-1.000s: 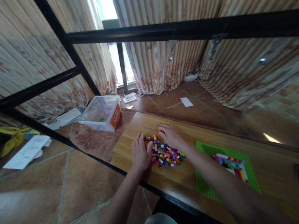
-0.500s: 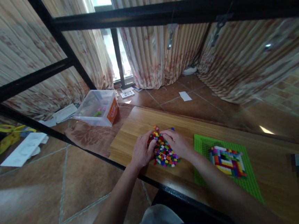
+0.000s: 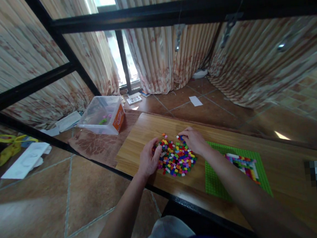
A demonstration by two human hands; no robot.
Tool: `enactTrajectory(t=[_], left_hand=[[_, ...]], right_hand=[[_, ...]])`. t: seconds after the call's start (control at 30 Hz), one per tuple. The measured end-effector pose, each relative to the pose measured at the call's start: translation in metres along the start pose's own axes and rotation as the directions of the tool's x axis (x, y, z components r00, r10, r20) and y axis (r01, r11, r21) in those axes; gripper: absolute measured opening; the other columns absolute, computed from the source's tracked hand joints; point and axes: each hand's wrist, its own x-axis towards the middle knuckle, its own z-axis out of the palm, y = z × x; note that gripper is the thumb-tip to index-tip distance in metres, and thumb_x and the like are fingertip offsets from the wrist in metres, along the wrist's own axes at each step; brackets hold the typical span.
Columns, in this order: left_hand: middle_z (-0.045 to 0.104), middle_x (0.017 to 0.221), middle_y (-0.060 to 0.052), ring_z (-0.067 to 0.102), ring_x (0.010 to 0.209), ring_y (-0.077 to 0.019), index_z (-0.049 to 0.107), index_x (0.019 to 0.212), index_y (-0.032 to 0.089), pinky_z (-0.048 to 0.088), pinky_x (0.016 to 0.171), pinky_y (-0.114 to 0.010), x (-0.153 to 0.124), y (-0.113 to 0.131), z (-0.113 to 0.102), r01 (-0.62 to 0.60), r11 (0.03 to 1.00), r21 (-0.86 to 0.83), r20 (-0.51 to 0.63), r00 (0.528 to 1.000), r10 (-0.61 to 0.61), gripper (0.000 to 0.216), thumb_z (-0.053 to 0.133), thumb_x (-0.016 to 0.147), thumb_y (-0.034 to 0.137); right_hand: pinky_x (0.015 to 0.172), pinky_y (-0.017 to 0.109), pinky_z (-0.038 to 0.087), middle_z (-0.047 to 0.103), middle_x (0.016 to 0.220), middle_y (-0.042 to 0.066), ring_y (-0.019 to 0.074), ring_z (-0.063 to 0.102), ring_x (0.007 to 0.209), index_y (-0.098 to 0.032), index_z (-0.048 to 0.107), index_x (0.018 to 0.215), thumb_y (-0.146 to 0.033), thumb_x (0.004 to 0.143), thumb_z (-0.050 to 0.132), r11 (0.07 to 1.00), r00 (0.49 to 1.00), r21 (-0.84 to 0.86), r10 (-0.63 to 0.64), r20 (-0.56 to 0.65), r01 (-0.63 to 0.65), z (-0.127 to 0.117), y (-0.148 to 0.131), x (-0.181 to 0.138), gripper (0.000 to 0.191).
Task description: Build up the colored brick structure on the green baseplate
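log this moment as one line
left hand: on brick pile left edge | right hand: at pile's far right | green baseplate: right, partly built

Bricks [image 3: 177,159] (on table [image 3: 140,135]) left of baseplate [image 3: 216,182]

A flat heap of small bricks [image 3: 177,158] in many colours lies spread on the wooden tabletop [image 3: 145,133], near its front edge and towards its left end.
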Motion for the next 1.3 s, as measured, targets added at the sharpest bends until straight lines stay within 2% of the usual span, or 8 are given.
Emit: enactTrajectory(t=[0.2, 0.37, 0.67, 0.8, 0.93, 1.07, 1.17, 1.3], left_hand=[[0.067, 0.124, -0.013, 0.063, 0.117, -0.0245, 0.06, 0.126, 0.017, 0.05, 0.102, -0.042, 0.002, -0.003, 0.0, 0.015, 1.0, -0.019, 0.002, 1.0, -0.015, 0.043, 0.045, 0.095, 0.043], [0.068, 0.121, -0.012, 0.063, 0.114, -0.0244, 0.062, 0.122, 0.016, 0.049, 0.102, -0.042, 0.003, 0.0, -0.002, 0.007, 1.0, -0.011, 0.001, 1.0, -0.007, 0.042, 0.044, 0.095, 0.043], [0.069, 0.116, -0.011, 0.065, 0.108, -0.0236, 0.064, 0.117, 0.016, 0.05, 0.099, -0.04, 0.007, 0.003, -0.005, 0.007, 1.0, -0.016, 0.008, 1.0, -0.007, 0.041, 0.044, 0.093, 0.044], [0.07, 0.113, -0.01, 0.065, 0.106, -0.0231, 0.063, 0.117, 0.016, 0.051, 0.096, -0.038, 0.007, 0.005, -0.007, 0.003, 1.0, -0.019, 0.007, 1.0, -0.003, 0.042, 0.044, 0.093, 0.044], [0.07, 0.112, -0.01, 0.065, 0.105, -0.023, 0.063, 0.117, 0.016, 0.051, 0.095, -0.037, 0.007, 0.005, -0.007, 0.01, 1.0, -0.009, 0.002, 1.0, -0.01, 0.043, 0.044, 0.092, 0.045], [0.071, 0.112, -0.01, 0.065, 0.105, -0.0234, 0.064, 0.116, 0.016, 0.051, 0.095, -0.037, 0.008, 0.005, -0.006, 0.015, 1.0, -0.008, -0.001, 1.0, -0.015, 0.044, 0.044, 0.092, 0.047], [0.071, 0.112, -0.01, 0.065, 0.105, -0.024, 0.064, 0.114, 0.015, 0.051, 0.096, -0.038, 0.008, 0.006, -0.006, 0.021, 1.0, -0.007, -0.005, 1.0, -0.021, 0.046, 0.044, 0.091, 0.049], [0.071, 0.112, -0.01, 0.065, 0.105, -0.0243, 0.064, 0.115, 0.016, 0.051, 0.095, -0.038, 0.009, 0.004, -0.006, 0.02, 1.0, -0.004, -0.007, 1.0, -0.02, 0.048, 0.044, 0.091, 0.052]], right_hand=[[0.091, 0.032, 0.044, 0.067, 0.106, 0.007, 0.0192, 0.061, 0.1, -0.021, 0.075, 0.097, -0.02, 0.09, 0.056, 1.0, 0.999, 0.025, -0.013, 0.045, 0.012, -0.008, -0.001, -0.007, 0.02], [0.086, 0.029, 0.043, 0.065, 0.101, 0.006, 0.0171, 0.06, 0.094, -0.019, 0.071, 0.085, -0.021, 0.089, 0.061, 1.0, 1.0, 0.018, -0.001, 0.023, 0.001, -0.007, -0.011, -0.018, 0.011], [0.088, 0.031, 0.041, 0.067, 0.096, 0.004, 0.0185, 0.057, 0.097, -0.022, 0.07, 0.089, -0.018, 0.088, 0.062, 0.998, 0.998, 0.001, -0.065, -0.008, 0.065, -0.001, -0.026, -0.032, 0.008], [0.091, 0.032, 0.042, 0.068, 0.098, 0.004, 0.0189, 0.057, 0.098, -0.022, 0.07, 0.091, -0.019, 0.09, 0.061, 0.995, 0.989, 0.06, -0.071, -0.133, 0.079, -0.009, -0.033, -0.048, 0.01], [0.09, 0.033, 0.046, 0.069, 0.097, 0.005, 0.0189, 0.06, 0.096, -0.024, 0.071, 0.093, -0.021, 0.092, 0.057, 0.975, 0.952, 0.186, -0.065, -0.299, 0.125, -0.023, -0.036, -0.092, 0.014], [0.09, 0.038, 0.05, 0.071, 0.1, 0.006, 0.0207, 0.064, 0.097, -0.026, 0.072, 0.097, -0.028, 0.095, 0.05, 0.954, 0.928, 0.298, 0.088, -0.362, 0.026, -0.034, -0.018, -0.151, 0.022], [0.089, 0.042, 0.053, 0.071, 0.104, 0.007, 0.0234, 0.066, 0.098, -0.026, 0.072, 0.095, -0.036, 0.092, 0.053, 0.935, 0.854, 0.334, 0.266, -0.447, -0.117, -0.042, 0.007, -0.188, 0.022], [0.076, 0.038, 0.055, 0.073, 0.099, 0.009, 0.0221, 0.067, 0.081, -0.023, 0.071, 0.096, -0.046, 0.088, 0.057, 0.898, 0.745, 0.352, 0.421, -0.518, -0.262, -0.051, 0.038, -0.213, 0.029]])
